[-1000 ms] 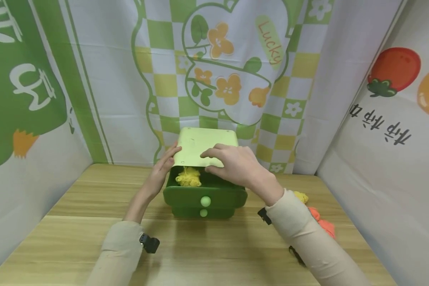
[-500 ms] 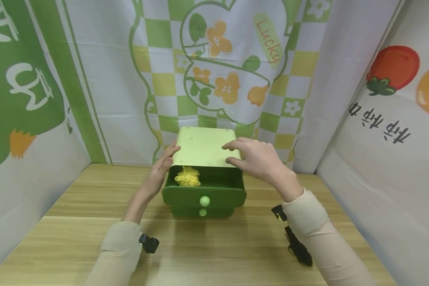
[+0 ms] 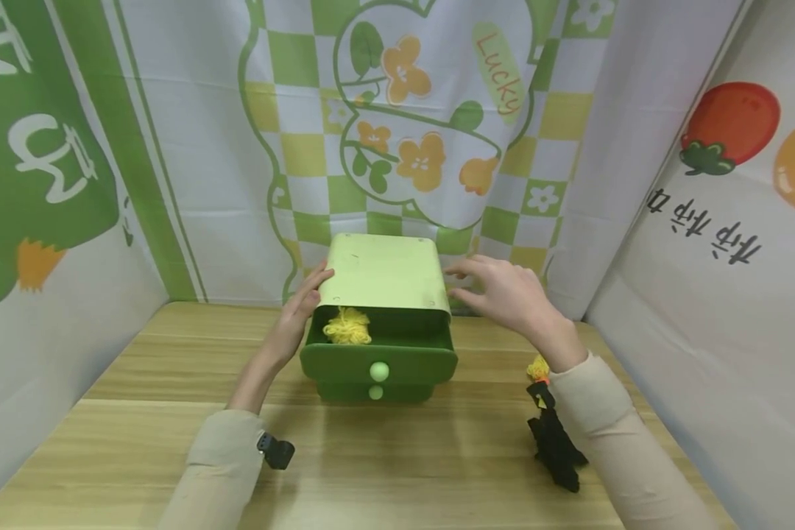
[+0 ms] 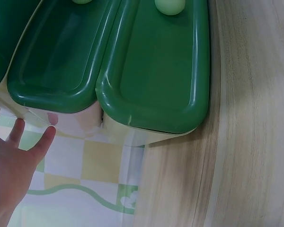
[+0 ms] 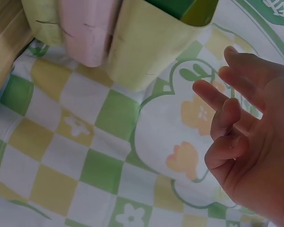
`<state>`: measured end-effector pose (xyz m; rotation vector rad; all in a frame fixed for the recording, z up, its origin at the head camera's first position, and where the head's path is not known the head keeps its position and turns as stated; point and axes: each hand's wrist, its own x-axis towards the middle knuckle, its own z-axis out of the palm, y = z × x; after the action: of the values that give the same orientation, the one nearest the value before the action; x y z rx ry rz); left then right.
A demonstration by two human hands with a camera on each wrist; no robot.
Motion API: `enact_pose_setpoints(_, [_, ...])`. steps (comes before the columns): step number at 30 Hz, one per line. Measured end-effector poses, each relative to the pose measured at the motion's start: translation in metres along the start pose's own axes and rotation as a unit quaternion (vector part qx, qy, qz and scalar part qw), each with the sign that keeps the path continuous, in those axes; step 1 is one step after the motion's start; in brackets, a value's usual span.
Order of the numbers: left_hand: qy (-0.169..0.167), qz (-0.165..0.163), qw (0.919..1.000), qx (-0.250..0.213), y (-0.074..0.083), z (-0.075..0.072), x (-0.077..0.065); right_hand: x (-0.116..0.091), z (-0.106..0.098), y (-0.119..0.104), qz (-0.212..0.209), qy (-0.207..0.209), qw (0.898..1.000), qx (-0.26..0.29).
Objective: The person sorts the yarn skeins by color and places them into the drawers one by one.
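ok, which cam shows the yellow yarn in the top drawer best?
Head view: it looks down into the open top drawer, so the yellow yarn shows unobstructed by either hand. The left wrist view has drawer fronts but no yarn; the right wrist view catches the cabinet from outside, no yarn visible.

grn cabinet (image 3: 386, 271) stands w/ top drawer (image 3: 344, 362) open

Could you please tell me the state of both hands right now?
Left hand: open, touching the side of the drawer unit.
Right hand: open, holding nothing, beside it.
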<state>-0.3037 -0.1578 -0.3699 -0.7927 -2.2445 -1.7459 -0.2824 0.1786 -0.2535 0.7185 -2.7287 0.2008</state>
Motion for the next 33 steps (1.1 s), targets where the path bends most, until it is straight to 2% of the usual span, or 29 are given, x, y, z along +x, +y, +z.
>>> enact_pose_setpoints(14, [0.002, -0.002, 1.0, 0.008, 0.001, 0.001, 0.0, -0.013, 0.022, 0.043, 0.042, -0.012, 0.999, 0.015])
enact_pose_setpoints(26, [0.009, -0.002, 0.9999, 0.005, -0.001, 0.0, -0.002, -0.021, 0.043, 0.075, 0.061, -0.056, 0.996, 0.032])
enact_pose_setpoints(28, [0.011, -0.001, 0.9999, 0.004, -0.003, 0.001, -0.001, -0.025, 0.048, 0.08, 0.069, -0.065, 0.995, 0.032])
enact_pose_setpoints(33, [0.015, 0.011, 0.9998, 0.012, -0.028, 0.001, 0.006, -0.037, 0.061, 0.096, 0.088, -0.099, 0.991, 0.019])
